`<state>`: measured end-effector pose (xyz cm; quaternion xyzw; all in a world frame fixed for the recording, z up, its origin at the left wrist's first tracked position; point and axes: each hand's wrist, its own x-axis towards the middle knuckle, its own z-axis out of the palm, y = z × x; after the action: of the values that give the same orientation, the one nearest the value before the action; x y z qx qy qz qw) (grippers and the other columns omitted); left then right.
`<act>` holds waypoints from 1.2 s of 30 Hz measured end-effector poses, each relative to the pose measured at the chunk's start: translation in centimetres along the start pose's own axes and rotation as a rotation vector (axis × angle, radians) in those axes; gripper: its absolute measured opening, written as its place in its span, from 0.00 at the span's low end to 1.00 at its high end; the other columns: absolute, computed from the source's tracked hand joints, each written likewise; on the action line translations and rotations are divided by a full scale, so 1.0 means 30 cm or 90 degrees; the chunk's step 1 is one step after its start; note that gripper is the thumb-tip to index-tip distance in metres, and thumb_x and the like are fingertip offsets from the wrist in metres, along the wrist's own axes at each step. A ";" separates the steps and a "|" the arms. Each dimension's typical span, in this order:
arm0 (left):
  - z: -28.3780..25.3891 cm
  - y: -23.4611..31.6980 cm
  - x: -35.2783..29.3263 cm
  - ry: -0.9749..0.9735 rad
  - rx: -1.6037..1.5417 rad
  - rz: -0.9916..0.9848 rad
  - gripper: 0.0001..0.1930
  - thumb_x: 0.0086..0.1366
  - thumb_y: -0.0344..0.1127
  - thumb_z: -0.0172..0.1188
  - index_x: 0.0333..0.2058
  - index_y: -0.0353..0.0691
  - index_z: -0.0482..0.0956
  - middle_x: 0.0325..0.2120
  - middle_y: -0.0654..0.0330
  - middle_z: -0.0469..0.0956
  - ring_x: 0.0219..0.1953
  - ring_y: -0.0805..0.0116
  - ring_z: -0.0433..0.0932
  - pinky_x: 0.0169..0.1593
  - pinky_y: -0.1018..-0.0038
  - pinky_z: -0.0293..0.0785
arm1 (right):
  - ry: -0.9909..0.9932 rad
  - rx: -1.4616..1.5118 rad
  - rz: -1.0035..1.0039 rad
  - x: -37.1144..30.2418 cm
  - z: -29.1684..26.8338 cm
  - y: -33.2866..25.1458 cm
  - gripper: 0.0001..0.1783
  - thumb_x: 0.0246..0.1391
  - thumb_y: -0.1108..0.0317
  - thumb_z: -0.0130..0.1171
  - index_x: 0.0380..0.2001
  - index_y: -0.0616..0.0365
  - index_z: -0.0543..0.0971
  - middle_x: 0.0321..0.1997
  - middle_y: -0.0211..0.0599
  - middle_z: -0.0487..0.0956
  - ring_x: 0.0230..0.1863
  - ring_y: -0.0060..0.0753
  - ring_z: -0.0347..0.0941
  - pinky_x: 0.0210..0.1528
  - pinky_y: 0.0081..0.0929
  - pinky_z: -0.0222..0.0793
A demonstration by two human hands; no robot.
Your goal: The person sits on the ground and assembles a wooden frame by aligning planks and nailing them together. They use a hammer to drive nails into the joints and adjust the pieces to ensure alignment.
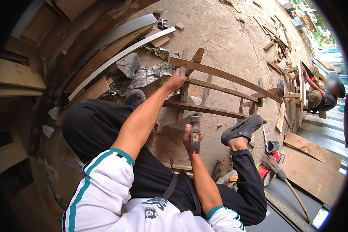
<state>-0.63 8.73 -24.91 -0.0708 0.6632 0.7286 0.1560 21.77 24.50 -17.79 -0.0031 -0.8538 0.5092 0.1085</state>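
Observation:
A brown wooden frame (219, 73) of long rails and short crosspieces stands ahead of me on the ground. My left hand (176, 82) is closed around its near-left end, where an upright meets the rails. In my right hand (187, 138) is a hammer (195, 124), raised in front of my lap with its metal head uppermost. The hammer is apart from the frame, below its lowest rail in the picture. The head hides most of the handle and part of my gripping fingers. My right foot, in a black clog (241, 129), rests near the frame's right end.
Long boards, a pale strip (120, 60) and a grey stone block (128, 65) lie at the left. Wood scraps (278, 42) cover the far right ground. Another person (328, 89) sits at right beside a wooden piece. Nearer are a broom (273, 165), an open can (272, 146) and plywood (313, 170).

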 end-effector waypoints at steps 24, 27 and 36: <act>-0.012 0.056 -0.031 -0.001 0.008 -0.057 0.34 0.57 0.41 0.63 0.57 0.30 0.62 0.52 0.48 0.72 0.55 0.58 0.69 0.62 0.68 0.61 | 0.002 0.026 -0.098 0.037 -0.031 -0.066 0.20 0.59 0.62 0.59 0.16 0.61 0.72 0.11 0.39 0.66 0.13 0.37 0.63 0.18 0.36 0.58; -0.030 0.070 -0.038 0.020 0.027 -0.066 0.34 0.57 0.41 0.64 0.58 0.30 0.63 0.52 0.48 0.72 0.56 0.58 0.69 0.62 0.68 0.61 | -0.003 0.043 -0.084 0.053 0.008 -0.079 0.15 0.57 0.65 0.59 0.18 0.58 0.75 0.13 0.39 0.70 0.13 0.40 0.65 0.20 0.34 0.61; -0.009 0.082 -0.029 -0.052 0.016 -0.069 0.38 0.60 0.43 0.62 0.64 0.33 0.56 0.59 0.47 0.65 0.62 0.57 0.62 0.66 0.64 0.55 | -0.043 -0.073 -0.077 -0.038 -0.023 0.052 0.15 0.54 0.69 0.60 0.16 0.59 0.71 0.12 0.43 0.68 0.13 0.45 0.66 0.18 0.36 0.59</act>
<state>-0.62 8.17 -22.33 -0.0751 0.6606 0.7128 0.2233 22.85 25.73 -19.03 0.0596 -0.8832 0.4520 0.1097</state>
